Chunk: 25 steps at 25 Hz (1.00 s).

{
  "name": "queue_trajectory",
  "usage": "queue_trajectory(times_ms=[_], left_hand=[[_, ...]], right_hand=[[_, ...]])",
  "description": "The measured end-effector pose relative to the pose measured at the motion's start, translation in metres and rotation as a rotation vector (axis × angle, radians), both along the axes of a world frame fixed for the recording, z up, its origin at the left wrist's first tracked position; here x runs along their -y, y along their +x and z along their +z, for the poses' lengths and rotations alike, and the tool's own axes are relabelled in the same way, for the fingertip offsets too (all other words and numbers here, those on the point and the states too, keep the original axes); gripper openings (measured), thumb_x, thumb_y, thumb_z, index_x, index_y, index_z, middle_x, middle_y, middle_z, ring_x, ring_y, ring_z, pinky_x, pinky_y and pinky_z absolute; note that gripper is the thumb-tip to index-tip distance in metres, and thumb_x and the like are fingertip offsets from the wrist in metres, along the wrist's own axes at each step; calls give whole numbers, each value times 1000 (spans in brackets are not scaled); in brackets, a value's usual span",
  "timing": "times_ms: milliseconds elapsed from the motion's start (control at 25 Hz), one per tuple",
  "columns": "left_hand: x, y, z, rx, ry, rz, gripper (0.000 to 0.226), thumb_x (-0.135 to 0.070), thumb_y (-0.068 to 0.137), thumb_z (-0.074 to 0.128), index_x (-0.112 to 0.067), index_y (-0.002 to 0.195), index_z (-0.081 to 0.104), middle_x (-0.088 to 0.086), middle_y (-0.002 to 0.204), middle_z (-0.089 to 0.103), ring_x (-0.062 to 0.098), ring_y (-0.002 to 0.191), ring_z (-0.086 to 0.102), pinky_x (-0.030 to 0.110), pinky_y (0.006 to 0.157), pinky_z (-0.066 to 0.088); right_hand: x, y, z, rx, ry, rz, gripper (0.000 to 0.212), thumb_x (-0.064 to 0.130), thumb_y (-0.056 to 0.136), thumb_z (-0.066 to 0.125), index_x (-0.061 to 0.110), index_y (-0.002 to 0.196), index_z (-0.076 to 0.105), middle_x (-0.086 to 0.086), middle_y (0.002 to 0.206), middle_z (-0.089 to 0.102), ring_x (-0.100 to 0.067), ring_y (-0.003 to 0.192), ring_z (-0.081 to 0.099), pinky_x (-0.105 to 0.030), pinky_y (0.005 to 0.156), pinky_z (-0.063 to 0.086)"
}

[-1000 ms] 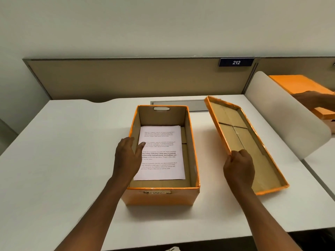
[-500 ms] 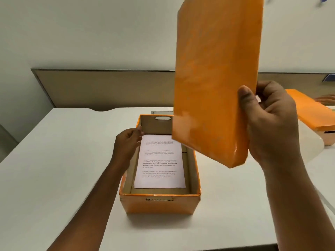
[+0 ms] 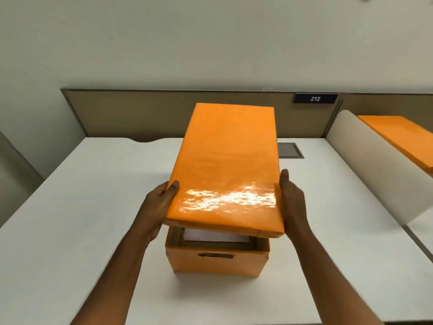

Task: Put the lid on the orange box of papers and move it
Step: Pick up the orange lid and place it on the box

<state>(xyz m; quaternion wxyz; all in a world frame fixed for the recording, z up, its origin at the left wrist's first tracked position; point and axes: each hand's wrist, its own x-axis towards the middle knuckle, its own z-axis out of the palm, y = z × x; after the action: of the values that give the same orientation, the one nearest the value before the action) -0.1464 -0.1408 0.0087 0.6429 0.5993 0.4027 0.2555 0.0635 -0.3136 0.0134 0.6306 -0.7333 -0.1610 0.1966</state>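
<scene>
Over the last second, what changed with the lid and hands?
The lid went from lying inside-up on the desk right of the box to being lifted, flipped orange-side up and held over the box, not yet seated. The left hand left the box and joined the right hand on the lid. Box and papers stayed put.

Lid (image 3: pixel 225 165): orange, glossy wrapped skin, wrinkled near front edge with strong white glare. Box (image 3: pixel 216 261): same orange covering, duller on front face; inner walls bare brown cardboard, matt. Paper (image 3: pixel 215 236) inside: white, matt. Table (image 3: pixel 70 207): white, smooth, matt laminate look. Partition (image 3: pixel 131 113): tan, matt, thin metal-looking rim.
</scene>
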Motion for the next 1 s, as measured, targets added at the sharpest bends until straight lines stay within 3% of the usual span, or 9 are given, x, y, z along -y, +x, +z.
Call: queue_trajectory(times_ms=[80,200,280,400,520,680,800,880,1000], left_hand=[[5,-3,-13,-72,33,53,40,-46,90,49,-24,123,55,-1,106,67,23,93,66,40,77,55],[12,-3,-31,-185,73,56,51,-49,91,47,-20,132,51,6,115,63,25,96,64,36,75,53],[15,-2,-42,-255,75,42,54,-49,91,44,-19,136,45,8,124,59,26,99,60,35,76,50],[15,-3,-52,-305,55,31,56,-48,92,41,-19,140,40,11,134,53,25,100,55,37,79,46],[14,-4,-56,-323,35,38,56,-49,92,41,-20,140,39,12,136,53,26,101,56,39,81,47],[14,-6,-59,-353,39,35,55,-47,93,41,-19,140,39,13,135,53,27,100,55,40,82,47],[14,-7,-63,-378,29,7,55,-47,93,41,-19,141,38,13,136,53,27,100,54,41,83,47],[15,-8,-67,-404,27,11,57,-49,93,40,-20,142,35,13,138,51,27,102,53,42,85,46],[17,-5,-73,-421,17,35,60,-51,93,38,-20,143,32,13,141,48,28,104,53,41,85,45]], right_hand=[[0,2,-20,-17,-101,107,47,49,93,46,4,92,62,-8,88,65,-26,79,64,-42,75,52],[2,4,-38,-109,-123,162,28,41,90,57,22,110,58,7,93,65,-17,84,65,-35,74,53],[2,4,-50,-108,-161,159,32,42,90,57,20,113,59,8,94,65,-17,85,65,-33,70,52],[1,2,-64,-97,-226,172,45,48,90,53,16,121,59,-4,114,65,-25,97,65,-39,78,54],[1,0,-68,-129,-220,188,34,46,92,50,19,112,58,-6,111,64,-23,93,64,-44,84,53],[1,0,-66,-128,-229,204,24,43,93,51,21,103,55,-10,113,66,-17,85,62,-40,79,52],[3,1,-73,-129,-257,208,45,46,92,53,18,127,48,-13,139,54,-26,106,61,-44,90,50],[5,0,-78,-139,-257,191,73,48,90,54,23,150,22,-10,154,37,-32,129,50,-48,101,45],[3,1,-82,-76,-248,206,70,49,91,51,31,151,21,-5,154,37,-31,129,50,-46,99,46]])
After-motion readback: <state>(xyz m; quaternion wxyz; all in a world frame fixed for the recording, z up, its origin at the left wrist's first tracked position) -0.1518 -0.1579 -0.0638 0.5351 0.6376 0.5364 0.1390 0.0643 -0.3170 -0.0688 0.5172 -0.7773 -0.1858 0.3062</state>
